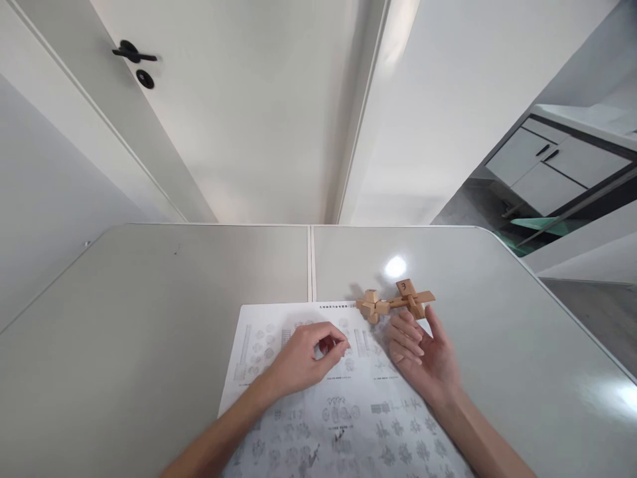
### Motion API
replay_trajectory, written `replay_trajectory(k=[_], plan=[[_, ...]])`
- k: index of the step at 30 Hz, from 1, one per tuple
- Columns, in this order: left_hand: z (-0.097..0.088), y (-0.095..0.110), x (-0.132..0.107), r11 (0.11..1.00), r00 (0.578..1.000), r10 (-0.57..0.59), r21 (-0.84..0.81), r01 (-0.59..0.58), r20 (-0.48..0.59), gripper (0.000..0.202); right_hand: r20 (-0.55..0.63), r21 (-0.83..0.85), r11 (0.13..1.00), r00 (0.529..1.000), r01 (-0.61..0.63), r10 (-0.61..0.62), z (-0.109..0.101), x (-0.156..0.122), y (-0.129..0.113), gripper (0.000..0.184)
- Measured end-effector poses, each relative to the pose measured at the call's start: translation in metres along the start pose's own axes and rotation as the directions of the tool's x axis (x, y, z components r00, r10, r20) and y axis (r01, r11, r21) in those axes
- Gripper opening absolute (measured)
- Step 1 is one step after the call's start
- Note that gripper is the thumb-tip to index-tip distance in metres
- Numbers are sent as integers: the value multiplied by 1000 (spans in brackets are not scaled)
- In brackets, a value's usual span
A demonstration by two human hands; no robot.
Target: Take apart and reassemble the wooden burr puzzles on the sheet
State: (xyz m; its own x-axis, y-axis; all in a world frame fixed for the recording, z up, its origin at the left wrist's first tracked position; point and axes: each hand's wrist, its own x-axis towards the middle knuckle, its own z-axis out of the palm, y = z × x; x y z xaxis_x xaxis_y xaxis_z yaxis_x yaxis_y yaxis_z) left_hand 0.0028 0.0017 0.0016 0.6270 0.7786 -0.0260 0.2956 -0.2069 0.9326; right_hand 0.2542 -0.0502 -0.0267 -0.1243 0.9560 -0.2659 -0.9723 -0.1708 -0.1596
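My left hand (311,352) hovers over a large printed sheet (293,418), its thumb and index fingertips pressed together in a ring. No object shows between them. My right hand (428,358) is turned palm up above the sheet's right edge, fingers loosely bent and thumb apart, holding nothing. Just beyond its fingertips lies a wooden burr puzzle (372,307) of interlocking blocks, on the sheet's top edge. Beside that one, a second wooden puzzle (411,297) with longer crossed pieces carries a dark mark. Whether my right fingers touch either puzzle I cannot tell.
The grey-green table (149,332) has a pale seam (311,262) down its far half. Behind it stands a white door (239,119) with a black handle (134,53). To the right, a low white cabinet (557,159) stands beyond the wall.
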Motion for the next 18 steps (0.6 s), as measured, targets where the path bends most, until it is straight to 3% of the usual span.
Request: replay_trajectory(k=[18], plan=[[0, 0, 0, 1000, 1000, -3, -4, 3, 6, 21, 24, -15, 1000, 1000, 13, -13, 0, 2, 0, 20]])
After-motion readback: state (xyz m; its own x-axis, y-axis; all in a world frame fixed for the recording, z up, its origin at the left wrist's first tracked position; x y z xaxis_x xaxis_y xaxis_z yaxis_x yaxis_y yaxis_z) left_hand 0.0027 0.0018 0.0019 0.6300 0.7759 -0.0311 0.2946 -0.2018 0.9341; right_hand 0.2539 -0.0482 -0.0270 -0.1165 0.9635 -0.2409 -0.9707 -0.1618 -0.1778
